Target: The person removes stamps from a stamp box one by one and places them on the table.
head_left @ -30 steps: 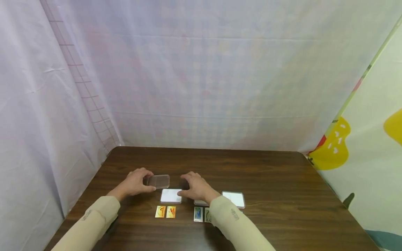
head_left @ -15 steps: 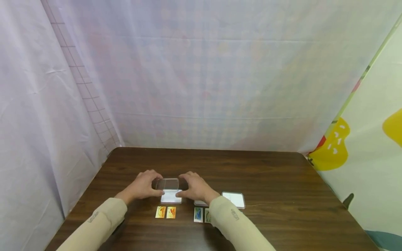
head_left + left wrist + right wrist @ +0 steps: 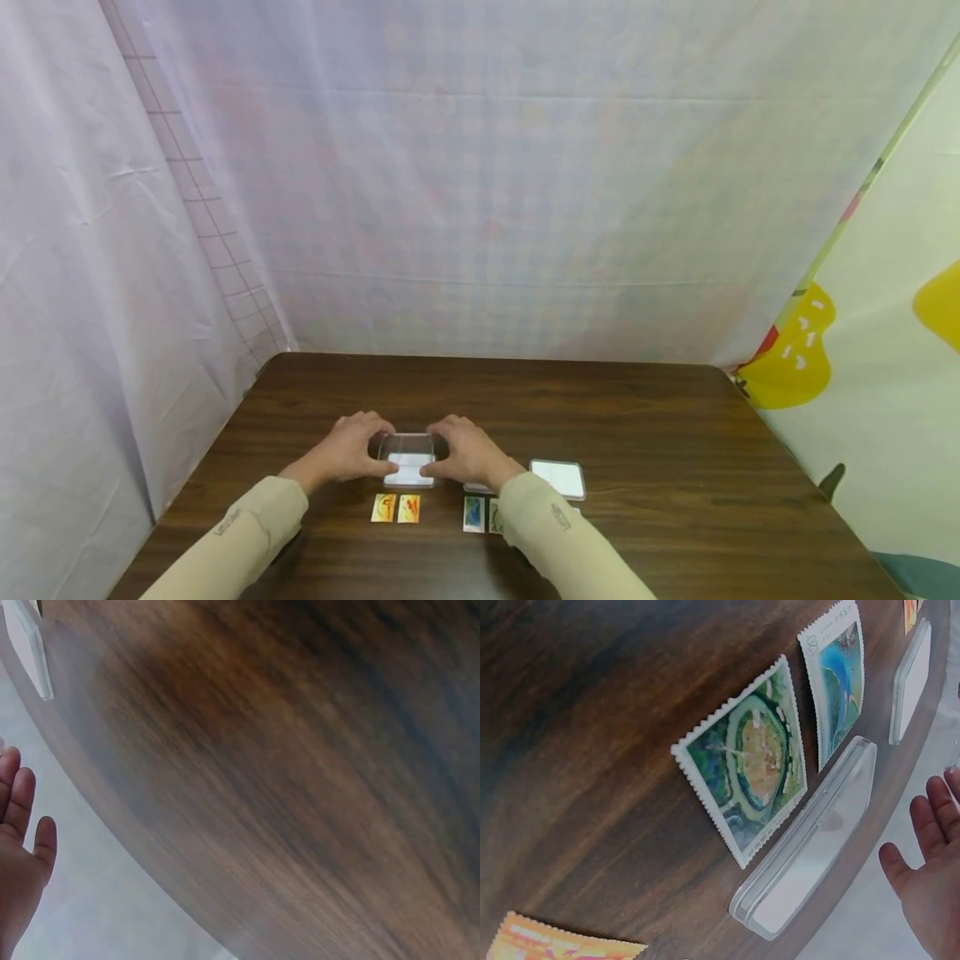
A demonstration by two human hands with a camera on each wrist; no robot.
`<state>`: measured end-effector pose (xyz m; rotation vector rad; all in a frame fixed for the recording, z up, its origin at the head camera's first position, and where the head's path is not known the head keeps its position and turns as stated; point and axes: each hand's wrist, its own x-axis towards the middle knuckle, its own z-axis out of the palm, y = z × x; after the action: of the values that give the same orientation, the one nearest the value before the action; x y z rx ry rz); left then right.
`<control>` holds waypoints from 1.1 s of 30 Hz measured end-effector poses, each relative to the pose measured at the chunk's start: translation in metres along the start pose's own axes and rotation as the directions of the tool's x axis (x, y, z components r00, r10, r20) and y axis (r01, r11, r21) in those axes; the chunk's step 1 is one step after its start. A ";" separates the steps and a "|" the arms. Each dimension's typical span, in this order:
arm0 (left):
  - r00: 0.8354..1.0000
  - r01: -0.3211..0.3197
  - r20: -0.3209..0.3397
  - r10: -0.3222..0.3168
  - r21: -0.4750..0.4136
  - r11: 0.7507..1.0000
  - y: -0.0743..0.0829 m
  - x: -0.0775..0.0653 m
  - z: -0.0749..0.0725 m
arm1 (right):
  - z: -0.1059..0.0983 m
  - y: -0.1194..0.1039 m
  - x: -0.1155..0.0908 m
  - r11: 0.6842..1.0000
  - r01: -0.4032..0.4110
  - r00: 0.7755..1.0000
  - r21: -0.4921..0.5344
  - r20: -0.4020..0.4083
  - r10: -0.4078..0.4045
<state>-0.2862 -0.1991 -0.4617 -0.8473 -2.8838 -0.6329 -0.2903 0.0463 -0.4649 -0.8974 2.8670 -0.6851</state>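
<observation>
A clear plastic lid (image 3: 408,443) hangs over the white-lined clear plastic case (image 3: 409,479), overlapping its far part in the head view. My left hand (image 3: 347,450) grips the lid's left side, thumb near and fingers far. On the opposite side, my right hand (image 3: 468,454) holds the right edge between thumb and fingers. Two orange-yellow postage stamps (image 3: 396,507) lie just in front of that case. In the right wrist view, a green stamp (image 3: 761,761) and a blue stamp (image 3: 840,682) lie beside another clear case (image 3: 810,847), which my right arm partly hides from the head camera.
A third white-lined case (image 3: 558,479) lies to the right on the brown wooden table (image 3: 675,467). Another orange stamp (image 3: 562,941) shows at the right wrist view's lower left. Pale curtains (image 3: 480,183) hang behind the table.
My left hand has carried the clear lid rightward and toward me, from left of the white-lined case to over it. My right hand, nearly still, now holds the lid's right edge.
</observation>
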 end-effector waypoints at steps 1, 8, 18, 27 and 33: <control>1.000 -0.004 0.003 0.004 0.003 1.000 0.000 0.000 0.001 | 0.001 0.000 0.000 1.000 -0.001 1.000 0.002 0.000 0.001; 0.998 -0.062 0.020 0.062 -0.003 0.998 -0.002 -0.002 0.003 | 0.005 0.001 -0.004 1.000 -0.015 1.000 0.016 0.001 0.015; 0.996 -0.062 0.061 0.062 -0.016 0.998 -0.004 -0.004 0.010 | 0.011 0.004 -0.006 1.000 -0.014 1.000 -0.021 0.020 0.015; 0.994 -0.083 0.066 0.084 -0.007 0.996 -0.006 -0.004 0.015 | 0.014 0.005 -0.008 0.998 -0.036 0.999 -0.052 0.034 0.038; 0.993 -0.088 0.081 0.088 -0.001 0.996 -0.007 -0.005 0.017 | 0.016 0.005 -0.007 0.997 -0.060 0.997 -0.056 0.054 0.063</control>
<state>-0.2853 -0.2002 -0.4808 -1.0166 -2.8972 -0.5998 -0.2839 0.0477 -0.4817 -0.8173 2.8635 -0.5694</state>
